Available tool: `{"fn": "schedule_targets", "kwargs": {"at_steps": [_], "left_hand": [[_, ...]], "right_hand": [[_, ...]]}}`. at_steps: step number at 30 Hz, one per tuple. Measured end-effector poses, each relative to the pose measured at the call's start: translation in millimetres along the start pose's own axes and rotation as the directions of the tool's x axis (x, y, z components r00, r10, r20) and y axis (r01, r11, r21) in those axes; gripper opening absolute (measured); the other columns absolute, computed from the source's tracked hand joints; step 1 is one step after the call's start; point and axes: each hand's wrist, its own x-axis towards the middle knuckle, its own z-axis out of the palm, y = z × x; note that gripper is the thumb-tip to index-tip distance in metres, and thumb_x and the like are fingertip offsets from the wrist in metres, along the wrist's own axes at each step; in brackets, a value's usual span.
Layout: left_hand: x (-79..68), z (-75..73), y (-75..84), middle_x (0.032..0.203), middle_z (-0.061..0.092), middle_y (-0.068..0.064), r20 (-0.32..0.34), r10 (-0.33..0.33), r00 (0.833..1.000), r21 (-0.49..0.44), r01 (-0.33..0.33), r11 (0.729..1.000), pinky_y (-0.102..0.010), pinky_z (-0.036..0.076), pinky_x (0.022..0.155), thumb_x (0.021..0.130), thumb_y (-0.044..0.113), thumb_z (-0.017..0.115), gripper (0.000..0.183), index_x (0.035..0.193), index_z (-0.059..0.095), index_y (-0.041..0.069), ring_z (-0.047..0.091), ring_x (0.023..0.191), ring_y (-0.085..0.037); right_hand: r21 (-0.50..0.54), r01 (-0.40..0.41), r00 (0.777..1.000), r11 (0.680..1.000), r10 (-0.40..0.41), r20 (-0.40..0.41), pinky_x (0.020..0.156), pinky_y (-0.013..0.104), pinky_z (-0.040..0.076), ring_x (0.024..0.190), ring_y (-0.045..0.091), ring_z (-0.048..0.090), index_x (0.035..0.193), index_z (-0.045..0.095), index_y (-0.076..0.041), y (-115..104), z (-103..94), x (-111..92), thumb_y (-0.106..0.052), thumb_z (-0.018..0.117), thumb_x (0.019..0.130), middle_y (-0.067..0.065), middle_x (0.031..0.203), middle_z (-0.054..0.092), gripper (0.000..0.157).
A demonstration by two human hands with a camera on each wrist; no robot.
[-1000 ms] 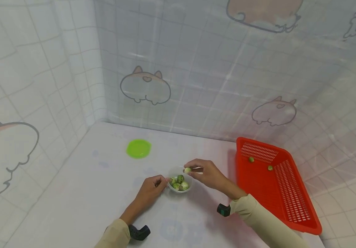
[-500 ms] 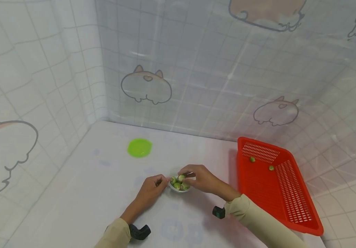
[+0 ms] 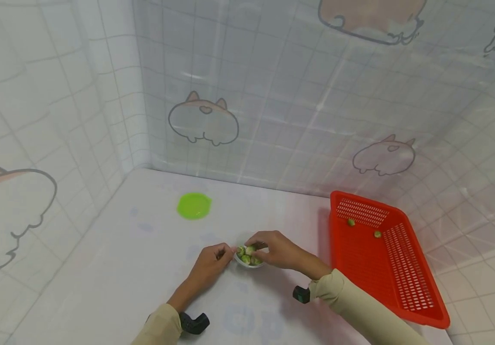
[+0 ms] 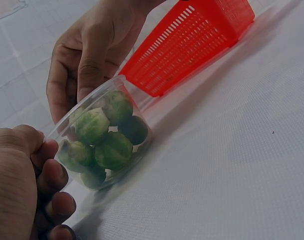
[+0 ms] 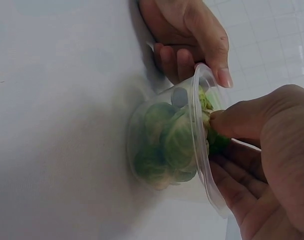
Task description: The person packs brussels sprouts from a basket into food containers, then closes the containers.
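Observation:
A clear plastic tub [image 5: 204,170] holding several Brussels sprouts [image 4: 113,150] stands on the white table. At its left side, my left hand [image 3: 208,261] pinches the rim between thumb and index finger; the other fingers are loosely curled beside the wall in the left wrist view. My right hand [image 3: 278,249] reaches over the opposite side, fingertips inside the tub's mouth. Between its thumb and fingers it pinches a Brussels sprout [image 5: 219,143], level with the rim and against the others. The right hand covers part of the tub in the head view.
On the right stands a red perforated basket [image 3: 361,263] with two Brussels sprouts [image 3: 377,234] in it. A flat bright green disc [image 3: 193,206] lies toward the back left. Patterned sheeting [image 3: 247,96] walls the table at the back and sides.
The right hand has lowered a Brussels sprout from above the tub's far right rim into its mouth, moving left and down. The left hand has stayed at the rim.

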Motion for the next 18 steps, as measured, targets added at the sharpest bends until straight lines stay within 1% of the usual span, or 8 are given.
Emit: {"fn": "schedule_targets", "kwargs": {"at_steps": [6, 9, 13, 15, 18], "left_hand": [[0.3, -0.9, 0.3, 0.07, 0.057, 0.008, 0.003, 0.005, 1.0, -0.004, -0.005, 1.0, -0.026, 0.042, 0.064, 0.1, 0.046, 0.061, 0.035, 0.081, 0.07, 0.017, 0.053, 0.071, -0.012], [0.8, -1.4, -0.3, 0.07, 0.057, 0.009, 0.006, 0.01, 1.0, -0.005, -0.01, 1.0, -0.026, 0.042, 0.064, 0.099, 0.048, 0.06, 0.037, 0.082, 0.07, 0.017, 0.053, 0.071, -0.012], [1.3, -1.7, -1.8, 0.069, 0.057, 0.009, 0.009, 0.001, 1.0, -0.003, -0.001, 1.0, -0.026, 0.043, 0.065, 0.098, 0.052, 0.059, 0.039, 0.081, 0.07, 0.019, 0.053, 0.071, -0.013], [1.4, -1.7, -2.3, 0.069, 0.057, 0.009, 0.009, -0.005, 1.0, 0.002, 0.005, 1.0, -0.026, 0.042, 0.065, 0.098, 0.053, 0.059, 0.039, 0.081, 0.07, 0.02, 0.053, 0.071, -0.012], [1.7, -2.3, -2.3, 0.069, 0.056, 0.01, 0.008, -0.004, 1.0, 0.009, 0.004, 1.0, -0.026, 0.042, 0.065, 0.098, 0.052, 0.059, 0.037, 0.081, 0.07, 0.021, 0.053, 0.071, -0.012]], "right_hand": [[0.017, -0.005, 1.0, 1.0, 0.005, 0.014, 0.094, 0.027, 0.051, 0.109, 0.01, 0.066, 0.121, 0.068, -0.007, -1.3, -0.7, 1.5, -0.007, 0.074, 0.092, 0.002, 0.119, 0.069, 0.029], [0.041, -0.013, 1.0, 0.999, 0.012, 0.018, 0.095, 0.03, 0.052, 0.111, 0.013, 0.066, 0.121, 0.068, -0.006, -1.7, -1.0, 1.5, -0.006, 0.073, 0.092, 0.003, 0.12, 0.069, 0.029], [0.063, -0.018, 1.0, 0.998, 0.017, 0.016, 0.096, 0.031, 0.052, 0.113, 0.015, 0.066, 0.12, 0.067, -0.007, -1.9, -1.2, 1.1, -0.005, 0.073, 0.092, 0.004, 0.121, 0.068, 0.029], [0.077, -0.015, 1.0, 0.997, 0.014, 0.012, 0.096, 0.032, 0.052, 0.114, 0.016, 0.065, 0.12, 0.067, -0.006, -1.7, -1.2, 0.6, -0.005, 0.073, 0.092, 0.004, 0.121, 0.068, 0.029], [0.086, 0.01, 1.0, 0.996, -0.01, -0.008, 0.094, 0.031, 0.052, 0.114, 0.017, 0.066, 0.12, 0.068, -0.005, 0.2, -1.0, 0.2, -0.003, 0.073, 0.091, 0.005, 0.12, 0.069, 0.029]]}}
